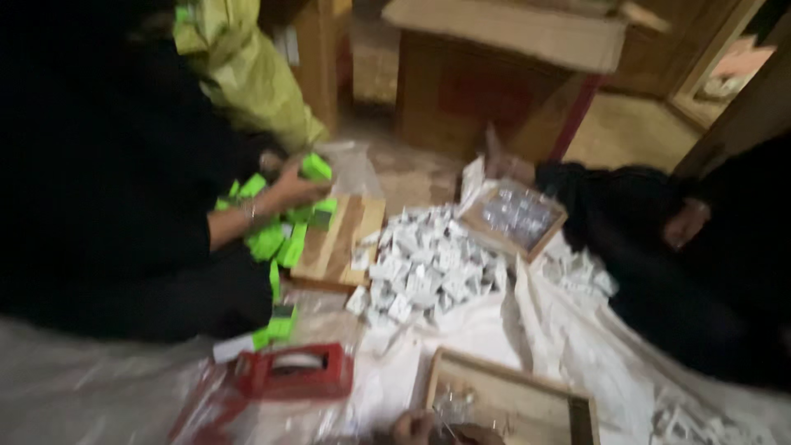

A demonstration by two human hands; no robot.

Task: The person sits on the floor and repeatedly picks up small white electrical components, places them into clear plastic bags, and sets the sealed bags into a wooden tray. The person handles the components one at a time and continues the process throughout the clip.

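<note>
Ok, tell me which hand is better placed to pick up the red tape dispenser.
Left, probably. The left hand sits nearer the red tape dispenser; the right hand lies farther off, by the wooden tray.

Dim room; tiled floor (634, 128) under plastic sheeting (74, 387); large cardboard boxes (494, 74) behind.

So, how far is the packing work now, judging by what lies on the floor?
Done: green packets are piled by a co-worker's hand, and a wooden tray holds shiny pieces. In hand: the wearer's hands, at the bottom edge, are at a nearly bare wooden tray; too blurred to tell the grip. Left: a big heap of small white packets lies loose.
</note>
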